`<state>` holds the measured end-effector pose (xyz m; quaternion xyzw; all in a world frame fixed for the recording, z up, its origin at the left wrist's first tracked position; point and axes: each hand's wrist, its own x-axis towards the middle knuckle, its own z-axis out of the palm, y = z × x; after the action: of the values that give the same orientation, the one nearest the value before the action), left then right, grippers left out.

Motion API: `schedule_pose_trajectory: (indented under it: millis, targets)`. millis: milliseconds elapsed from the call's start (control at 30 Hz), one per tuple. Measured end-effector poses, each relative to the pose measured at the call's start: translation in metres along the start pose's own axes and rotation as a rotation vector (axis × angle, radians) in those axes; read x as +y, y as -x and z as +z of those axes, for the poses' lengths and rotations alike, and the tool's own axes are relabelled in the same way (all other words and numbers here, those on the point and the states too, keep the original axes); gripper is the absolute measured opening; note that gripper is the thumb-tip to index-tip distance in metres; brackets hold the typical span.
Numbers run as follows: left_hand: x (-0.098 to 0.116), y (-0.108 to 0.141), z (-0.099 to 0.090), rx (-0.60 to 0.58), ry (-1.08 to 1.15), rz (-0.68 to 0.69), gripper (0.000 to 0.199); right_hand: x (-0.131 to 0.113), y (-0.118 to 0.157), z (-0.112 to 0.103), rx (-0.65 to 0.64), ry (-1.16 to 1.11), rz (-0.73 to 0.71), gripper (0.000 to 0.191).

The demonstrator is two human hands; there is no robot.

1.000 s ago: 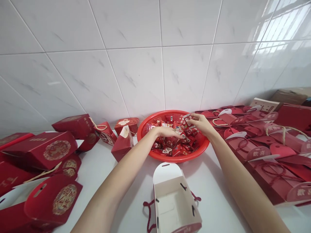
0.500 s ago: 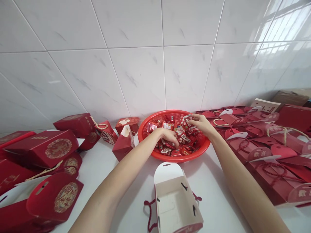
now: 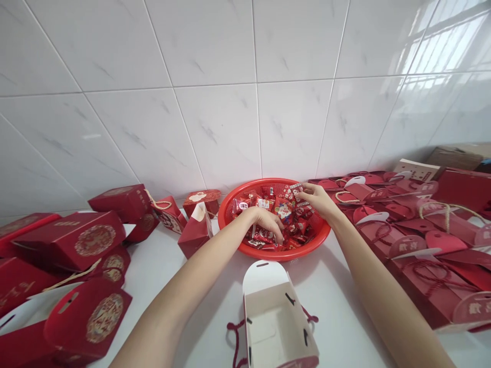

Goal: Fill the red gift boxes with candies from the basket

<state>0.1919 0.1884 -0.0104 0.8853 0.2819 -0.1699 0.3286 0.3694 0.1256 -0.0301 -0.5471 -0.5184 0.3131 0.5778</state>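
A red plastic basket (image 3: 249,252), perforated and oval, holds many red-wrapped candies (image 3: 284,208). Into the near left part of its pile reaches my left hand (image 3: 269,223), fingers bent downward and apart, touching the wrappers with nothing visibly gripped. At the basket's right side, my right hand (image 3: 312,197) pinches a red candy packet (image 3: 293,190) with a patterned wrapper, between thumb and fingers. In front of the basket stands an open gift box (image 3: 268,327), white inside, with dark red cord handles; no candy shows in it. Its near end is cut off by the frame.
Several closed red gift boxes (image 3: 76,240) are piled on the left, with an open-topped one (image 3: 88,322) nearest. A small red box (image 3: 195,232) leans beside the basket. Rows of red boxes with cords (image 3: 399,230) fill the right. A tiled wall (image 3: 215,128) rises behind.
My left hand has shifted slightly among the candies, its fingers spreading and bending further down. My right hand keeps its pinch on the packet. The whole view has tilted slightly upward.
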Motion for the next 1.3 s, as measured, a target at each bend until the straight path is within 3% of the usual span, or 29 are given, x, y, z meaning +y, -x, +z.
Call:
schedule_pose_trajectory:
  millis: [100,167,267,467,567,1000,1300]
  targets:
    - [0.002,-0.002,0.002,-0.14,-0.013,-0.06,0.018,0.003,-0.002,-0.001,0.004,-0.042,-0.01,0.026]
    - [0.001,-0.002,0.001,-0.12,-0.026,-0.066,0.025,0.005,-0.003,-0.001,0.005,-0.052,-0.02,0.029]
    - [-0.001,-0.001,-0.003,0.0,0.025,-0.031,0.032,0.006,-0.003,-0.002,0.005,-0.06,-0.022,0.03]
    - [-0.007,0.007,-0.016,0.346,0.437,0.069,0.033,0.004,-0.003,-0.003,0.031,-0.099,-0.004,0.03]
    - [-0.007,0.009,-0.017,0.458,0.507,0.096,0.039,0.003,-0.004,-0.003,0.025,-0.117,-0.01,0.028]
    - [-0.017,-0.001,-0.016,0.637,0.794,0.195,0.038,-0.01,0.007,-0.003,-0.165,-0.131,0.085,0.033]
    - [-0.011,0.004,-0.017,0.611,0.942,0.333,0.036,-0.008,0.006,-0.003,-0.153,-0.151,0.067,0.03]
